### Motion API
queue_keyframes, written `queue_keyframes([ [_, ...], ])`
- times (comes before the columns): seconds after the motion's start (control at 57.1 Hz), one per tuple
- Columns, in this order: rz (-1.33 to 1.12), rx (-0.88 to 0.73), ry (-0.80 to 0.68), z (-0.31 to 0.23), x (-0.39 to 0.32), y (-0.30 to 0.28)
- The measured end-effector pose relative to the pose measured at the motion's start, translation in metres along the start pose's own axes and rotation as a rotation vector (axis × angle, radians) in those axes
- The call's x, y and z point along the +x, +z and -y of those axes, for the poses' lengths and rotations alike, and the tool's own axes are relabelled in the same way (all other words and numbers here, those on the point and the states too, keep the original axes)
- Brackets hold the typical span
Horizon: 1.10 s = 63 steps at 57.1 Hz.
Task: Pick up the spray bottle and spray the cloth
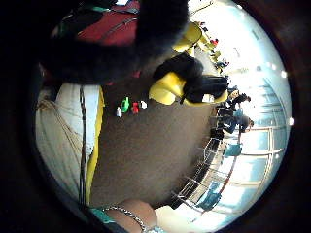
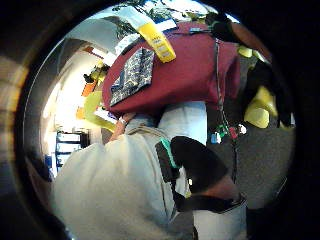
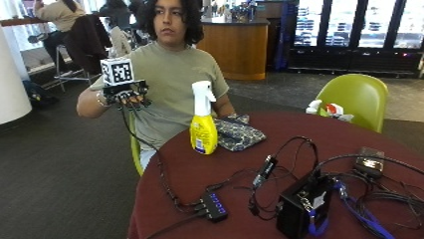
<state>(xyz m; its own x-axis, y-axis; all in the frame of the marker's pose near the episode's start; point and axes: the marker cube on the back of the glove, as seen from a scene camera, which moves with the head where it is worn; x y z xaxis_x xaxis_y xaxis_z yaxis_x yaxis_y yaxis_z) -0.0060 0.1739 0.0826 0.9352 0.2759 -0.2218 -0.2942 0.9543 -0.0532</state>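
Person's in a plain olive-grey short-sleeve tee w/ a thin bracelet on the right wrist, and the right hand [image 3: 126,94] has a black glove w/ black straps

A glossy yellow plastic spray bottle [image 3: 203,130] with a smooth white plastic trigger head stood on a round table [image 3: 397,149] covered in matt maroon cloth. Just beside the bottle lay a folded woven cloth [image 3: 237,134], dark and finely patterned. Behind the table was a smooth, shiny green plastic chair [image 3: 358,97]. The right hand [image 3: 126,94] wore matt black fabric.
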Motion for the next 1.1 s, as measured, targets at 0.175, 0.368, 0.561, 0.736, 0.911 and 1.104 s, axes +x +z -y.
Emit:
queue_keyframes([
  [0.175, 0.045, 0.012, 0.001, 0.01, -0.005, 0.003],
  [0.368, 0.235, 0.096, -0.034, 0.052, -0.024, 0.003],
  [0.561, 0.737, 0.206, -0.004, 0.11, -0.065, 0.007],
  [0.736, 0.947, 0.332, 0.023, 0.173, -0.094, 0.011],
  [0.911, 1.087, 0.44, 0.134, 0.218, -0.102, 0.012],
  [1.104, 1.104, 0.623, 0.239, 0.269, -0.113, 0.009],
])
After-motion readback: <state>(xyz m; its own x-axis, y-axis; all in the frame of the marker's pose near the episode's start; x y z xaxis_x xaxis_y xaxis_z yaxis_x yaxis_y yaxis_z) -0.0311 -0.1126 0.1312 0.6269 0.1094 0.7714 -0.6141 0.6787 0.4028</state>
